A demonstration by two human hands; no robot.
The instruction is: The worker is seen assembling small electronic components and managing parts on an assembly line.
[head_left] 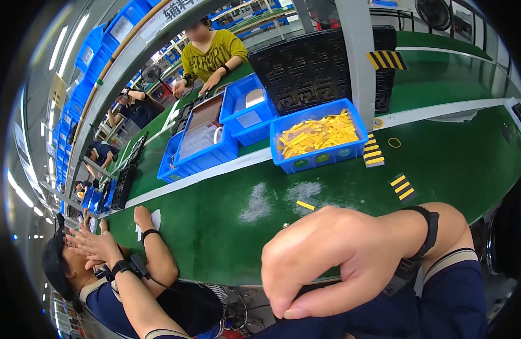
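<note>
My right hand point(328, 260) is large in front of the bench's near edge, its fingers curled and the thumb tip pressed to the index finger. Nothing shows between those tips; the palm side is hidden. Past its knuckles, a small yellow-and-black strip point(305, 204) lies on the green bench top point(215, 237), beside whitish smudges point(255, 204). Stretched far to the left, my left hand point(96, 244) has its fingers extended and apart, and no object shows in it. It overlaps the head of a co-worker in a dark cap point(56, 260). Black straps circle both my wrists.
Beyond the bench's middle stands a blue bin point(305, 165) full of yellow pieces. More blue bins point(207, 160) sit left of it, near a grey post point(356, 68). Striped strips point(402, 187) lie at right. A person in a yellow-green top point(212, 56) works opposite.
</note>
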